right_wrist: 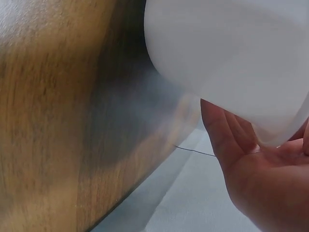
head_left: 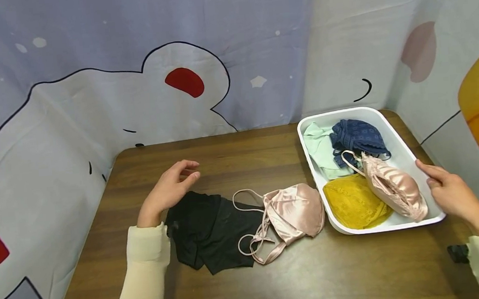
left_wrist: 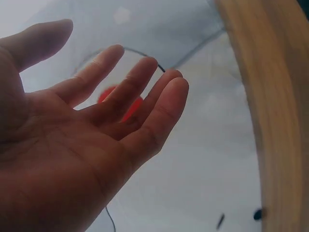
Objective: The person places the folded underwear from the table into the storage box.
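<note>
My right hand (head_left: 454,193) grips the right rim of a white plastic tray (head_left: 395,128); in the right wrist view its fingers (right_wrist: 219,128) reach up under the rim against the outer wall. Inside lie a mint green garment (head_left: 320,150), a navy lace bra (head_left: 358,135), a mustard lace garment (head_left: 353,201) and a pink satin bra (head_left: 394,184). My left hand (head_left: 168,188) hovers by the upper left edge of a folded black garment (head_left: 216,228), its fingers loosely bent around nothing. A second pink satin bra (head_left: 296,206) overlaps the black garment's right side, straps to the left.
All this is on a brown wooden table (head_left: 249,160). A printed cloth curtain (head_left: 257,49) hangs along its back and sides. Near the right sleeve there is a small black object (head_left: 458,253).
</note>
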Motion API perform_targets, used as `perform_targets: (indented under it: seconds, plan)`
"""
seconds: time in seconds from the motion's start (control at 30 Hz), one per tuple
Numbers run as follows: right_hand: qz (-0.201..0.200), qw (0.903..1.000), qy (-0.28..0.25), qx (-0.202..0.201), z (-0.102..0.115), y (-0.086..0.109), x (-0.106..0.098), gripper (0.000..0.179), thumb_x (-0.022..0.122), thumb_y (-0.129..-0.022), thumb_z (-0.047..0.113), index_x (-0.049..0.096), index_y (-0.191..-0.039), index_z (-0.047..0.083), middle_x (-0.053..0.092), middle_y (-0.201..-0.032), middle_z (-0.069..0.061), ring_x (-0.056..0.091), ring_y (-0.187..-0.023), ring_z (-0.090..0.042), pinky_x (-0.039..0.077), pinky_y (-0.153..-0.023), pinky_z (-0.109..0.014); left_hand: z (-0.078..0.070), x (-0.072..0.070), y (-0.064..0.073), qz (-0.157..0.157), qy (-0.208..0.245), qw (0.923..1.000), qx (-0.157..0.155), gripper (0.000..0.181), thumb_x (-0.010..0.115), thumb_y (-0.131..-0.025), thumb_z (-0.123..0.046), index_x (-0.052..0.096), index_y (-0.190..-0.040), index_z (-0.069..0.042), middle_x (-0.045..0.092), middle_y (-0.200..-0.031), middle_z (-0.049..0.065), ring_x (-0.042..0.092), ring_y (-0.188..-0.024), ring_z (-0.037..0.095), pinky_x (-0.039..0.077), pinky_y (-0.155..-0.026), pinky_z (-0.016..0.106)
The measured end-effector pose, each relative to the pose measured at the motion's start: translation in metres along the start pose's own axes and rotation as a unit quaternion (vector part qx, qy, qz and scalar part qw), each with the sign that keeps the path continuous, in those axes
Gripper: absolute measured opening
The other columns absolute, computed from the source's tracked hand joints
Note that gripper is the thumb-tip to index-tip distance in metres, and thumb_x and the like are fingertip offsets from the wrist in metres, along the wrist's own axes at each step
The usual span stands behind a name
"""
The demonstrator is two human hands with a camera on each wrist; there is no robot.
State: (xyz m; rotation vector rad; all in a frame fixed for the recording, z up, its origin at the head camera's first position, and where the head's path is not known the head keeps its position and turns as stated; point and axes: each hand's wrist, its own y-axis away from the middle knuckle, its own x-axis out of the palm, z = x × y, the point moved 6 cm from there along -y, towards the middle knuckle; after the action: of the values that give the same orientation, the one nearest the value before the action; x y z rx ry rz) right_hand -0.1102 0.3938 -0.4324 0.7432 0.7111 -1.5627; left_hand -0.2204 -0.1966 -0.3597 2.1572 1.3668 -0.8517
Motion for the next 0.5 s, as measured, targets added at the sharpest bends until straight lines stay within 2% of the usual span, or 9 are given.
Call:
perform_targets:
  seconds: [0.2, 0.33, 0.5]
  plan:
    - [0.010, 0.9999, 0.009, 0.002, -0.003, -0.001, 0.001, 0.046, 0.033, -0.099, 0.006, 0.031, -0.145, 0.004, 0.030, -0.140, -0.034, 0.025, -0.122, -0.060, 0.018, -0.095, -0.069, 0.036, -0.008, 0.019, -0.023, -0.002, 0.9987, -0.045, 0.043, 0.053, -0.097, -0.032, 0.049, -0.130, -0.005, 0.053, -0.124, 0.018, 0.051, -0.112, 0.035, 0.044, -0.087, 0.050]
    - [0.019, 0.9996, 0.014, 0.012, -0.006, 0.000, 0.001, 0.047, 0.033, -0.099, 0.007, 0.028, -0.146, 0.004, 0.028, -0.141, -0.035, 0.023, -0.123, -0.061, 0.017, -0.095, -0.069, 0.060, -0.004, 0.032, -0.039, -0.004, 0.9961, -0.079, 0.044, 0.055, -0.096, -0.034, 0.049, -0.129, -0.004, 0.053, -0.123, 0.019, 0.051, -0.113, 0.036, 0.044, -0.087, 0.051]
    - [0.018, 0.9995, 0.020, 0.018, -0.005, -0.001, 0.001, 0.047, 0.033, -0.100, 0.008, 0.028, -0.146, 0.004, 0.028, -0.141, -0.035, 0.024, -0.122, -0.061, 0.018, -0.095, -0.069, 0.086, 0.001, 0.040, -0.045, -0.015, 0.9929, -0.109, 0.047, 0.055, -0.096, -0.033, 0.049, -0.130, -0.001, 0.051, -0.127, 0.023, 0.049, -0.115, 0.038, 0.042, -0.089, 0.052]
